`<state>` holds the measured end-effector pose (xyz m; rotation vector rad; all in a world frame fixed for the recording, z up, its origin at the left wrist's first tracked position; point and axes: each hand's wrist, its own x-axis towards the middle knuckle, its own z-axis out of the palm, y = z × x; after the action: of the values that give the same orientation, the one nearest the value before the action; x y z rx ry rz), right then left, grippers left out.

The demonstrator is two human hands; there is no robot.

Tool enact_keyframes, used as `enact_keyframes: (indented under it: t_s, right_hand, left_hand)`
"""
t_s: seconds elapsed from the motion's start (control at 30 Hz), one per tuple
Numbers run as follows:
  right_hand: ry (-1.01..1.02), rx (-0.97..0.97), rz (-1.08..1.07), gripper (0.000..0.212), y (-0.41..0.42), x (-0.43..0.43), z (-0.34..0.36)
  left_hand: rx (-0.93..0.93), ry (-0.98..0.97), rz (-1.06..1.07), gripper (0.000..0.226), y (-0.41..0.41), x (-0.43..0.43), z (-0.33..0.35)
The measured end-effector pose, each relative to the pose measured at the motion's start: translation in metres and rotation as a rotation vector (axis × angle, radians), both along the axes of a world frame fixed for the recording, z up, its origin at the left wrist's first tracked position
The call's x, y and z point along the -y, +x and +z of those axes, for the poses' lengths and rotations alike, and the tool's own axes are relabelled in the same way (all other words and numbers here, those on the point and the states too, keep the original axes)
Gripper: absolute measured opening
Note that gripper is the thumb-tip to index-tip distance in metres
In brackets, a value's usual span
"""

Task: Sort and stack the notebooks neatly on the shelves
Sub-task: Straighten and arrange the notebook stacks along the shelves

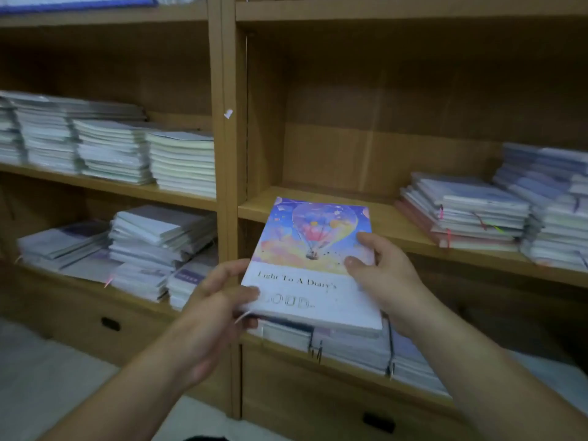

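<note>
Balloon notebook (313,265) is held at both sides by left grip (219,297) and right grip (381,275). Placing step, probably; the shelf (385,224) at 12 o'clock should be aimed for.

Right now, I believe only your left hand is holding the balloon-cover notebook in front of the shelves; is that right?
Not quite: the head view shows both the left hand and the right hand holding the balloon-cover notebook in front of the shelves.
</note>
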<state>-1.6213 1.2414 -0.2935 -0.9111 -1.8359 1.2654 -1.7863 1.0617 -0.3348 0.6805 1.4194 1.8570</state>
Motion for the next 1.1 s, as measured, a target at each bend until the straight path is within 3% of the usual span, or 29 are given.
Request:
enact_keyframes:
  t_s: [0.1, 0.27, 0.57, 0.67, 0.8, 0.93, 1.1]
  right_hand:
    - [0.140, 0.127, -0.038, 0.055, 0.030, 0.038, -0.032]
    - [-0.023, 0.265, 0.007, 0.052, 0.038, 0.058, -0.092]
    - [-0.306, 0.351, 0.059, 0.053, -0.065, -0.024, -0.128]
    - [-0.258, 0.386, 0.018, 0.060, -0.100, -0.050, -0.139]
    - [-0.247, 0.418, 0.117, 0.066, -0.120, -0.064, -0.157]
    - [-0.077, 0.524, 0.207, 0.072, -0.115, -0.070, -0.182]
    - [0.338, 0.814, 0.278, 0.084, -0.117, -0.072, -0.200]
  left_hand:
    - [-0.035, -0.066, -0.003, 0.036, 0.020, 0.036, -0.022]
    - [-0.055, -0.191, 0.031, 0.026, 0.024, 0.055, -0.068]
    - [-0.129, -0.313, 0.136, 0.031, -0.061, -0.032, -0.122]
    - [-0.121, -0.303, 0.178, 0.027, -0.088, -0.068, -0.141]
    - [-0.064, -0.323, 0.253, 0.019, -0.115, -0.103, -0.172]
    - [0.157, -0.266, 0.461, 0.012, -0.120, -0.125, -0.203]
    - [0.424, -0.182, 0.527, 0.029, -0.123, -0.141, -0.213]
